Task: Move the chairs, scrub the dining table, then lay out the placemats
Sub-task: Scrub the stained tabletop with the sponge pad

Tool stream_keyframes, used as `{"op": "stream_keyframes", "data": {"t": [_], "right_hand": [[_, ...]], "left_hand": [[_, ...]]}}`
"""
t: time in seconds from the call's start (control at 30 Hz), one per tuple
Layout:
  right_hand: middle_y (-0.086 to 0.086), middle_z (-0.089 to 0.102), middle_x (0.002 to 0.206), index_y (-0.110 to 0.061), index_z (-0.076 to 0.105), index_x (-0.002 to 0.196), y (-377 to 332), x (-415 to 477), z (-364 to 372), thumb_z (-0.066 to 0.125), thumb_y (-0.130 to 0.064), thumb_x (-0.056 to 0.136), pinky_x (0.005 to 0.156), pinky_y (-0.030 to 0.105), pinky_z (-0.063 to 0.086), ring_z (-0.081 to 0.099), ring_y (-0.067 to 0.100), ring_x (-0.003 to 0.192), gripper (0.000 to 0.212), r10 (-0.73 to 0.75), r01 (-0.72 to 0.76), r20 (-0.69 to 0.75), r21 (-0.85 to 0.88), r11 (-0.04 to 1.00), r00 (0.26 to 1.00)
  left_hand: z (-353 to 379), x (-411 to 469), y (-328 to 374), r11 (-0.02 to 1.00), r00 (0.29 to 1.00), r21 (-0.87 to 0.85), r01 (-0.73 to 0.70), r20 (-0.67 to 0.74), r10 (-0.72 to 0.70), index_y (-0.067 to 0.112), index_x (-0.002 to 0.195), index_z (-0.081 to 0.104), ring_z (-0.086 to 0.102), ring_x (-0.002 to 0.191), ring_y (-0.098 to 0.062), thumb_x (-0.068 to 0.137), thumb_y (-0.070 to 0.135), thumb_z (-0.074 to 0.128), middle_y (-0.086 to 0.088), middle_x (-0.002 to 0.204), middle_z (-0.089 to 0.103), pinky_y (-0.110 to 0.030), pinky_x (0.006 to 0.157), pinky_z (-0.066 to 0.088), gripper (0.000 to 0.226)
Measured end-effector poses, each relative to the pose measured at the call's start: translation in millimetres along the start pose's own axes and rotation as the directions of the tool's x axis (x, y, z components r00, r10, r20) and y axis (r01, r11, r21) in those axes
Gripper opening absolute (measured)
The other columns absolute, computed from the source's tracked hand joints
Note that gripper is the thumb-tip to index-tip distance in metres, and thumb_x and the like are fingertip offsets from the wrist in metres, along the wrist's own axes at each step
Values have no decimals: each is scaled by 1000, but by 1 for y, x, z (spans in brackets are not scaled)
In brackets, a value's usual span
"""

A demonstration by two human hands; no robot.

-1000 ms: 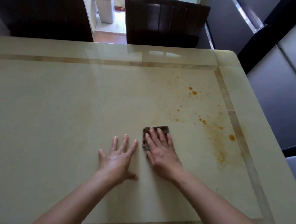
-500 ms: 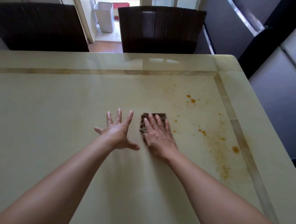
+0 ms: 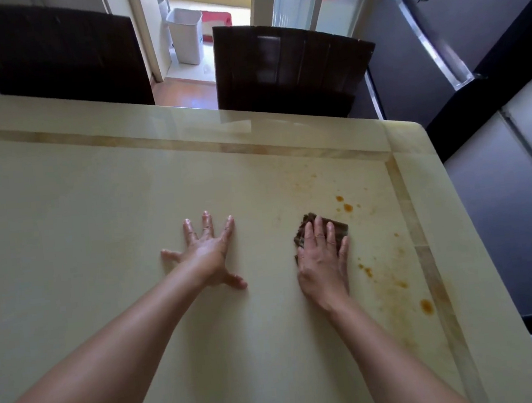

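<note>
**Flat hand on a dark scrub pad**

The right hand (image 3: 324, 260) lies flat with straight fingers and presses a dark, rough, rectangular scrub pad (image 3: 340, 229) onto the glossy cream dining table (image 3: 63, 204), near its right border. Small orange stains (image 3: 348, 207) dot the smooth surface just beside the pad. The left hand (image 3: 206, 252) rests open on the top, fingers spread, holding nothing. A dark chair (image 3: 287, 69) with a slatted back stands at the far edge.

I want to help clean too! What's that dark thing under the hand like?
The scrubbing pad is dark brown, roughly rectangular and rough-looking. It lies flat on the cream table, beside orange stains. The right hand presses on it with straight fingers, hiding most of it.
</note>
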State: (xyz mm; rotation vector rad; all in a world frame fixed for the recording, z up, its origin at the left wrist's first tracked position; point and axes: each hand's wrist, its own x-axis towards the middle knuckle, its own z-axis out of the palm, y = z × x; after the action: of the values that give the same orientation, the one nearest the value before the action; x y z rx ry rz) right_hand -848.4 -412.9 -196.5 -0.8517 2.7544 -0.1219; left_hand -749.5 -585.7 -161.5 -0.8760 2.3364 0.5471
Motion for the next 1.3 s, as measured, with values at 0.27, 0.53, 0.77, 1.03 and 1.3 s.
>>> {"op": "stream_keyframes", "data": {"t": [0.27,0.53,0.77,1.03,1.3], "right_hand": [[-1,-8,160,-17,6,153,-73,43,2,24,-29,101,113,39,-17,-13,16,146,56,-358,354,85,57,933,930],[-2,-11,159,-19,1,152,-50,98,-19,20,-33,102,114,40,-16,-14,17,146,55,-239,232,95,81,969,966],[0,-10,160,-18,2,153,27,95,-25,20,-35,102,116,44,-15,-13,17,147,56,-18,16,34,60,998,999],[-1,-14,159,-18,-1,152,32,98,-21,19,-36,102,115,44,-15,-16,16,146,57,-4,3,29,47,999,1000],[-2,-16,159,-19,-3,152,34,99,-20,19,-36,102,116,44,-15,-18,16,145,57,-18,17,26,39,999,1000]], "left_hand": [[2,3,-2,1000,1000,-6,3,-15,-3,45,143,-19,-27,140,-37,60,59,78,1,152,-34,-78,100,13,129],[1,3,-2,1000,1000,-11,10,2,-10,46,142,-20,-29,139,-35,61,59,77,3,150,-37,-77,100,11,128],[0,3,-1,1000,1000,-18,18,15,-18,46,142,-21,-30,139,-33,61,59,77,4,150,-38,-76,101,10,128],[-29,21,27,990,990,130,-50,-127,66,38,144,-25,-31,139,-34,63,66,70,-4,151,-35,-73,103,4,128],[-49,70,48,999,999,5,-42,-3,42,41,144,-22,-33,137,-34,61,64,73,0,150,-38,-78,100,5,128]]}}
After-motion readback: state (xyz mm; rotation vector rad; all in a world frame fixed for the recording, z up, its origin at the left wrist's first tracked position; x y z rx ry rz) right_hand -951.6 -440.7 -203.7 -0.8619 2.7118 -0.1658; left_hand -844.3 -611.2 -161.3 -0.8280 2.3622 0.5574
